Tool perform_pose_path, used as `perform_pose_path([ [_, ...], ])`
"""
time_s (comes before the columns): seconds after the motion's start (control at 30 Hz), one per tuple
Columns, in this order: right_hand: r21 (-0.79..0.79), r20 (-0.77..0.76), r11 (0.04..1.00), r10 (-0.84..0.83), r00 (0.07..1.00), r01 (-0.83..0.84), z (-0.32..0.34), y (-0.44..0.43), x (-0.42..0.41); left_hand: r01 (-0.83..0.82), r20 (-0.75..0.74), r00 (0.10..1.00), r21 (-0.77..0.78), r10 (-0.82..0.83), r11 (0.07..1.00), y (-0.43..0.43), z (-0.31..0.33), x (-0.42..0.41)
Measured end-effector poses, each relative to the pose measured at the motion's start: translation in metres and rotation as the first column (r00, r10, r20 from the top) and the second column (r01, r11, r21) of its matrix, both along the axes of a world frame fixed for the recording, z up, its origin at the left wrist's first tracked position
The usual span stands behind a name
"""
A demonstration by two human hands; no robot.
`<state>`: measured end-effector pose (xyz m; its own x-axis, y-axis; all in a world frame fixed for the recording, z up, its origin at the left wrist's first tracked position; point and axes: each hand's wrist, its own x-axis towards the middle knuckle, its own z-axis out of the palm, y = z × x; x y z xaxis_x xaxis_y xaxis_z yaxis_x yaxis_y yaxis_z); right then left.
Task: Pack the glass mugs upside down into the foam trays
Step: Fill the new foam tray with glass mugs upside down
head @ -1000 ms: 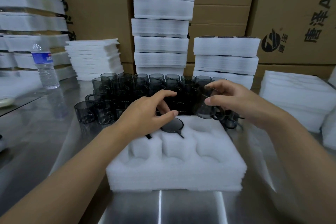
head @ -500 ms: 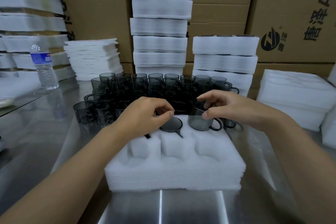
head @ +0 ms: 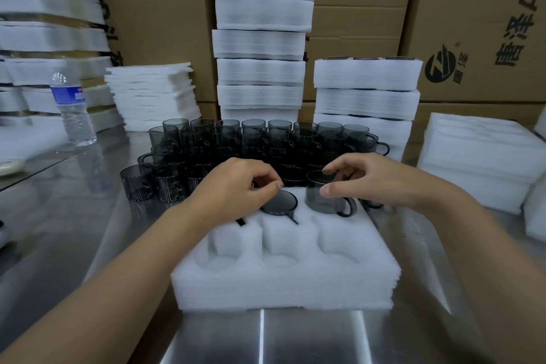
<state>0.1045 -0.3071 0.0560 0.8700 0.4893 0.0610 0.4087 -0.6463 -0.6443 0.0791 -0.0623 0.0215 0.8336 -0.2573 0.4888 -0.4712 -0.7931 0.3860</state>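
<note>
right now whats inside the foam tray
A glass mug sits upside down in the foam tray's back middle pocket; the right hand holds another mug at back right; the left hand covers back left.

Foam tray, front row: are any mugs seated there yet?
No: the three near pockets of the foam tray show bare foam; the seated mug is in the far row.

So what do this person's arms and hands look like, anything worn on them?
No sleeves, gloves, watch or bracelets in view: both arms are bare up to the picture's edge. The left hand and right hand show no rings on the visible fingers; nails look short and unpainted.
</note>
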Motion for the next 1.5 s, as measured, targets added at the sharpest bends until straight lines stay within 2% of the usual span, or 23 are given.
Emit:
perform_pose_path([
  [0.37,-0.094,-0.045,0.990,0.101,0.994,-0.105,0.006,-0.004,-0.003,-0.010,-0.002,1.000,0.004,0.010,1.000,0.000,0.000,0.000],
  [0.53,-0.173,-0.031,0.983,0.061,0.998,-0.065,0.005,-0.004,-0.004,-0.005,0.001,1.000,0.009,0.005,1.000,0.000,0.000,0.000],
  [0.6,-0.169,0.050,0.986,0.018,0.999,-0.010,0.001,0.003,-0.005,-0.004,-0.002,1.000,0.013,0.004,1.000,0.000,0.000,0.000],
  [0.67,-0.067,0.197,0.997,-0.025,0.980,0.039,-0.004,0.017,-0.006,-0.001,0.005,1.000,0.009,0.001,1.000,0.000,0.000,0.000],
  [0.73,-0.048,0.332,0.999,-0.001,0.943,0.018,-0.011,0.034,-0.011,0.002,0.019,1.000,0.006,-0.002,1.000,-0.001,0.000,0.000],
  [0.87,-0.297,0.443,0.954,0.116,0.889,0.024,-0.023,0.051,-0.019,0.017,0.033,0.999,0.011,-0.018,1.000,-0.001,0.001,-0.001],
  [0.93,-0.385,0.427,0.922,0.132,0.895,0.047,-0.024,0.050,-0.019,0.025,0.019,1.000,0.007,-0.025,1.000,-0.001,0.001,-0.002],
  [1.17,-0.479,0.331,0.878,0.194,0.923,-0.013,-0.025,0.049,-0.018,0.011,0.017,1.000,0.025,-0.012,1.000,-0.002,0.002,-0.001],
  [1.5,-0.488,0.149,0.863,0.229,0.962,-0.130,-0.027,0.049,-0.015,0.021,0.018,1.000,0.021,-0.022,1.000,-0.003,0.002,-0.003],
])
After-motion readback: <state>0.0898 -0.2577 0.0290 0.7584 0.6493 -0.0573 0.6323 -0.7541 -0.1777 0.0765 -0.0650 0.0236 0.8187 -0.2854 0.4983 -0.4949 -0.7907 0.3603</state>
